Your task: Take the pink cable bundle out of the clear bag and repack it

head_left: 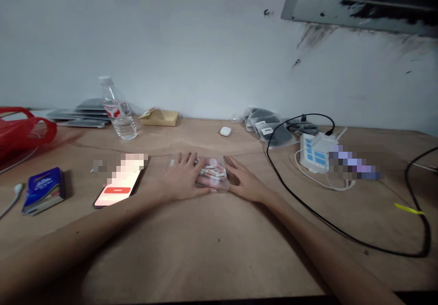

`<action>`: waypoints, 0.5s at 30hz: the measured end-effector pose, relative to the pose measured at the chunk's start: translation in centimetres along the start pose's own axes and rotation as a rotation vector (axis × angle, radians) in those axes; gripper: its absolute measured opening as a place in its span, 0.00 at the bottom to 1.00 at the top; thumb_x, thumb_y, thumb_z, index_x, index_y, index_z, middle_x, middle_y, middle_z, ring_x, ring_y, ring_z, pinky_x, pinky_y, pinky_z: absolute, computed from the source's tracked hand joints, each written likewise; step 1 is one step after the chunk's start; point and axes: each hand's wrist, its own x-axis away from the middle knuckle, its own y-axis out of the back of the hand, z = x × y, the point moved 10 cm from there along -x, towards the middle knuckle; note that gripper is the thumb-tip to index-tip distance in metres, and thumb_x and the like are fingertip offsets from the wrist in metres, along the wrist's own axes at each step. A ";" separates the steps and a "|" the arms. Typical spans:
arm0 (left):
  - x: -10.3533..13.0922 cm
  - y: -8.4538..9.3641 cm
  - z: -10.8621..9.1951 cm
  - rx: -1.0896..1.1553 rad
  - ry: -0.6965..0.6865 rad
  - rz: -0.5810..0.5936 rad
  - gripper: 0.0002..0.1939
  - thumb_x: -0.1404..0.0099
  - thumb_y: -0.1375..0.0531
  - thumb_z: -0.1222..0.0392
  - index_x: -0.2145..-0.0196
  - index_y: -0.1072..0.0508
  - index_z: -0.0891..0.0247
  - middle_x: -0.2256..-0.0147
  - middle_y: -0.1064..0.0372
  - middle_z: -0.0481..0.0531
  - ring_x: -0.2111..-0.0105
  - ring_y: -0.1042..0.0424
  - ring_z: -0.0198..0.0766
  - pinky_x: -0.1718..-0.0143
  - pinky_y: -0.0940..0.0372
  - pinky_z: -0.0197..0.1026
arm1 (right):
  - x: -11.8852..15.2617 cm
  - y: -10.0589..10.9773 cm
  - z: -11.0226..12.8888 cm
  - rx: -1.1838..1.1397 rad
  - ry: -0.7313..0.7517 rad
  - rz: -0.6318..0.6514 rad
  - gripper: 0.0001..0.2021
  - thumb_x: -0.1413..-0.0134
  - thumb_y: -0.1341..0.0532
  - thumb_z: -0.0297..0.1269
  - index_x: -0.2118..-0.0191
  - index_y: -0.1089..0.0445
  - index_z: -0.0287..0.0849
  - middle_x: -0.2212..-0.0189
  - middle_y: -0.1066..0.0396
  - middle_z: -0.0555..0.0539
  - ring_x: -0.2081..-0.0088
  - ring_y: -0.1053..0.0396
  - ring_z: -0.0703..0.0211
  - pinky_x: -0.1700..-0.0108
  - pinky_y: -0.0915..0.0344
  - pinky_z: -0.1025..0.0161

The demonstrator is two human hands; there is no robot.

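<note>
A clear plastic box (221,184) with small pink and white pieces in it lies flat on the wooden table. My left hand (186,177) spans its left part, fingers spread toward the back edge and thumb along the front edge, covering much of it. At the right end, my right hand (244,179) grips the side of the box, thumb in front and fingers behind. What exactly the pieces inside are is too blurred to tell. Left of my left hand lies a phone (118,190) with a lit screen, partly pixelated.
A water bottle (119,113), an open cardboard box (160,117) and a white earbud case (225,131) stand toward the wall. Blue tissue pack (44,188) and red bag (23,134) are at left. A black cable (308,211) curves around a power strip (313,152) on the right.
</note>
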 end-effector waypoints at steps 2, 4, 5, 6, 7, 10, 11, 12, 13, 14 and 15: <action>0.0 0.0 -0.1 -0.012 -0.002 -0.013 0.44 0.37 0.47 0.26 0.36 0.39 0.61 0.41 0.40 0.68 0.41 0.41 0.65 0.41 0.49 0.65 | 0.0 0.0 0.1 -0.010 -0.002 -0.004 0.36 0.41 0.38 0.56 0.30 0.43 0.50 0.28 0.54 0.38 0.29 0.54 0.33 0.34 0.48 0.36; 0.1 -0.1 -0.2 -0.026 0.008 -0.013 0.43 0.37 0.47 0.27 0.36 0.39 0.61 0.41 0.40 0.69 0.42 0.40 0.65 0.41 0.48 0.65 | -0.1 0.0 0.3 -0.022 -0.017 -0.015 0.36 0.42 0.37 0.55 0.31 0.41 0.49 0.28 0.54 0.38 0.29 0.54 0.33 0.33 0.48 0.36; 0.1 -0.1 -0.2 -0.033 0.018 -0.010 0.43 0.37 0.48 0.27 0.36 0.39 0.61 0.41 0.40 0.69 0.42 0.40 0.65 0.41 0.48 0.65 | -0.1 0.0 0.3 -0.027 -0.029 -0.022 0.36 0.43 0.37 0.55 0.32 0.40 0.49 0.28 0.54 0.38 0.29 0.54 0.33 0.33 0.49 0.36; 0.1 -0.1 -0.2 -0.038 0.026 -0.008 0.43 0.37 0.48 0.27 0.36 0.39 0.61 0.41 0.40 0.69 0.42 0.40 0.65 0.42 0.48 0.66 | -0.2 0.0 0.4 -0.032 -0.041 -0.029 0.36 0.44 0.36 0.55 0.32 0.40 0.49 0.28 0.53 0.38 0.29 0.54 0.32 0.33 0.49 0.36; 0.2 -0.1 -0.2 -0.040 0.031 -0.008 0.43 0.36 0.48 0.27 0.36 0.39 0.61 0.41 0.40 0.69 0.42 0.40 0.65 0.41 0.48 0.66 | -0.2 0.0 0.5 -0.037 -0.050 -0.036 0.37 0.44 0.36 0.55 0.32 0.40 0.49 0.28 0.53 0.37 0.29 0.54 0.32 0.33 0.49 0.36; 0.2 0.0 -0.2 -0.035 0.037 -0.003 0.42 0.36 0.49 0.27 0.36 0.39 0.60 0.41 0.40 0.68 0.41 0.41 0.65 0.41 0.49 0.66 | -0.1 0.2 0.5 -0.070 -0.033 -0.061 0.36 0.44 0.36 0.54 0.33 0.39 0.47 0.30 0.49 0.35 0.30 0.52 0.32 0.34 0.48 0.35; 0.2 0.0 -0.2 -0.029 0.039 0.003 0.43 0.36 0.48 0.27 0.36 0.40 0.60 0.41 0.40 0.68 0.41 0.41 0.65 0.41 0.49 0.65 | 0.0 0.4 0.3 -0.091 -0.016 -0.078 0.34 0.43 0.36 0.53 0.33 0.39 0.47 0.31 0.47 0.35 0.31 0.49 0.34 0.35 0.47 0.35; 0.2 0.0 -0.2 -0.023 0.044 0.009 0.43 0.36 0.48 0.27 0.36 0.40 0.61 0.41 0.40 0.68 0.40 0.42 0.65 0.41 0.49 0.66 | 0.1 0.6 0.1 -0.113 -0.004 -0.103 0.33 0.43 0.36 0.51 0.34 0.38 0.46 0.32 0.44 0.34 0.32 0.46 0.35 0.35 0.45 0.36; 0.2 -0.1 -0.1 -0.015 0.049 0.016 0.44 0.37 0.48 0.27 0.35 0.40 0.61 0.41 0.40 0.68 0.40 0.42 0.65 0.41 0.49 0.66 | 0.2 1.0 -0.4 -0.130 -0.004 -0.137 0.32 0.43 0.36 0.50 0.36 0.37 0.45 0.35 0.40 0.34 0.34 0.42 0.37 0.36 0.43 0.37; 0.2 -0.1 -0.1 -0.007 0.050 0.022 0.44 0.37 0.48 0.27 0.35 0.40 0.61 0.41 0.40 0.68 0.40 0.42 0.65 0.41 0.49 0.66 | 0.3 1.3 -1.1 -0.139 -0.017 -0.173 0.32 0.45 0.35 0.50 0.37 0.36 0.44 0.37 0.36 0.34 0.36 0.38 0.38 0.37 0.41 0.38; 0.2 -0.1 -0.1 0.000 0.049 0.025 0.44 0.37 0.48 0.27 0.36 0.39 0.61 0.41 0.40 0.69 0.40 0.42 0.65 0.41 0.49 0.66 | 0.4 1.7 -1.7 -0.142 -0.040 -0.206 0.33 0.47 0.33 0.50 0.38 0.36 0.43 0.39 0.34 0.34 0.39 0.36 0.38 0.38 0.40 0.38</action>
